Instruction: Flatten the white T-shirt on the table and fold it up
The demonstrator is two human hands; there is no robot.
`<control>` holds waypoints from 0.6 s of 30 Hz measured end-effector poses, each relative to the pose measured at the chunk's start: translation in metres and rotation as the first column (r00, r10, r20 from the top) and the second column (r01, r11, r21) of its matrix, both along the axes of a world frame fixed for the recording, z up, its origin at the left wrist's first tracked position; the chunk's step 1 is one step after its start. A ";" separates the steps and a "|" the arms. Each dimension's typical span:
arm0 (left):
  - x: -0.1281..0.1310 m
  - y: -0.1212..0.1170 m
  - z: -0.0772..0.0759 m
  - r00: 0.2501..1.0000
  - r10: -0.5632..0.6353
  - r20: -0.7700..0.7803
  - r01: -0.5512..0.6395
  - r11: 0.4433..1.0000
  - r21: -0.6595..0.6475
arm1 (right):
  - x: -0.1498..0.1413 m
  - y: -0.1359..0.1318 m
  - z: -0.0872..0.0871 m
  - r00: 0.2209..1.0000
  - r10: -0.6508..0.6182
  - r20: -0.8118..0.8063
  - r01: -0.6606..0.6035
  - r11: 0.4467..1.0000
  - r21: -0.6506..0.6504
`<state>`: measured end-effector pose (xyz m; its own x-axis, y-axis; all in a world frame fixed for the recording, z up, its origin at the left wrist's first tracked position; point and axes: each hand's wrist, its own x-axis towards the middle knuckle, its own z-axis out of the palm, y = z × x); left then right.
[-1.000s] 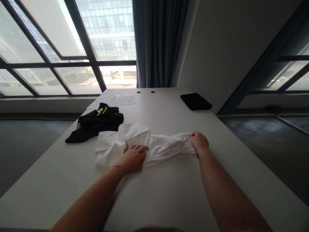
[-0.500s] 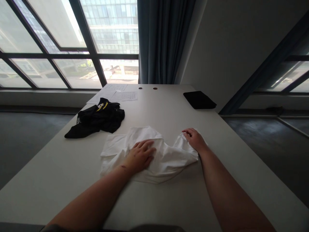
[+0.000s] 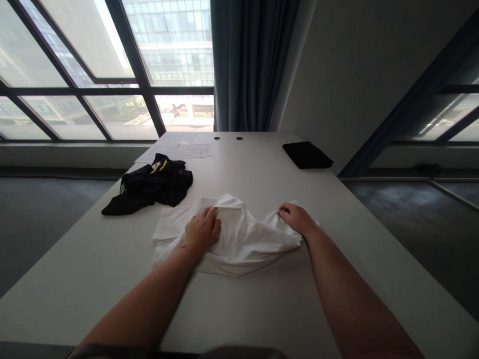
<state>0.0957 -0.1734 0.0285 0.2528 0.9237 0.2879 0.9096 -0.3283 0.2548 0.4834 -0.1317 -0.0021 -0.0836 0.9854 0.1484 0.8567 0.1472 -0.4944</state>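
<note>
A crumpled white T-shirt (image 3: 243,239) lies across the near part of the table, its cloth wrinkled and partly folded over. On its left half rests my left hand (image 3: 203,230), fingers drawn together at a fold near the far edge, with the tips partly hidden by cloth. My right hand (image 3: 298,221) is closed on the shirt's right end, fingertips pinching the raised edge there. Some of the fabric under both hands is hidden.
A rumpled black garment (image 3: 157,182) with yellow and white marks lies on the white table (image 3: 239,309) at left. Printed papers (image 3: 192,150) are behind it. A folded black item (image 3: 307,155) sits at the far right edge. Beyond are a curtain (image 3: 250,65) and windows.
My left hand has moved left and away from me across the shirt, its fingers now at a fold. My right hand has shifted slightly left, its fingers curling more on the cloth.
</note>
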 end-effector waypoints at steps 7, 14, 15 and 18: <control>-0.026 0.021 -0.008 0.994 -0.076 0.085 0.072 0.997 0.041 | 0.035 0.010 -0.012 0.804 -0.570 -0.173 0.592 0.796 0.127; -0.036 0.026 -0.007 0.989 0.086 0.123 -0.097 0.992 0.087 | 0.054 0.008 -0.010 0.658 -0.700 -0.278 0.751 0.590 0.296; -0.036 0.027 -0.008 0.991 0.089 0.100 -0.097 0.992 0.079 | 0.049 0.007 -0.006 0.684 -0.682 -0.259 0.723 0.583 0.371; -0.033 0.028 -0.008 0.998 0.046 0.048 -0.048 0.997 0.052 | 0.016 0.000 0.009 0.855 -0.493 -0.161 0.492 0.673 0.553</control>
